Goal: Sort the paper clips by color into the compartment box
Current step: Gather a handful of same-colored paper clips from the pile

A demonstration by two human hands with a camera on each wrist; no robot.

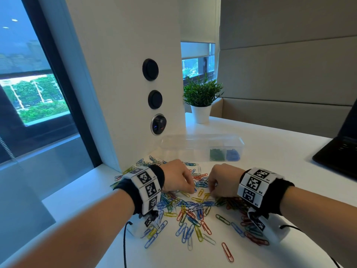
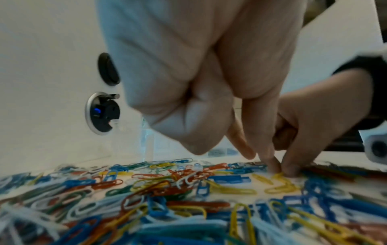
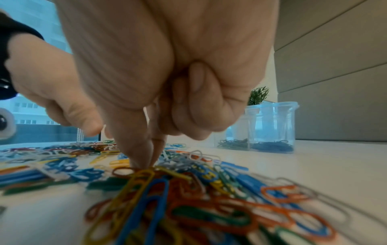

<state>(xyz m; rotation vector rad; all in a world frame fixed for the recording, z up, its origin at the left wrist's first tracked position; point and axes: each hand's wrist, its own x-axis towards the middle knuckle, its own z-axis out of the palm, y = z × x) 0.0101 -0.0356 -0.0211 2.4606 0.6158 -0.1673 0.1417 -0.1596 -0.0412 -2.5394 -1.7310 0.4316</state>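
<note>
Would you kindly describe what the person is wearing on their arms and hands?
Both forearms are bare, with no sleeves. Each wrist carries a black fabric wristband wrapped in white blocks printed with black square tag markers. A small white camera unit hangs below each wrist, trailing a thin black cable. The hands wear no gloves.

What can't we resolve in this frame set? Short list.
- Left hand grip: head view shows only its back; the left wrist view blurs the fingertips on the yellow clips.
- Right hand grip: fingertips sink into the blurred pile.
- Compartment box: left compartments too washed out to judge.
- Laptop: cut by the right edge.
</note>
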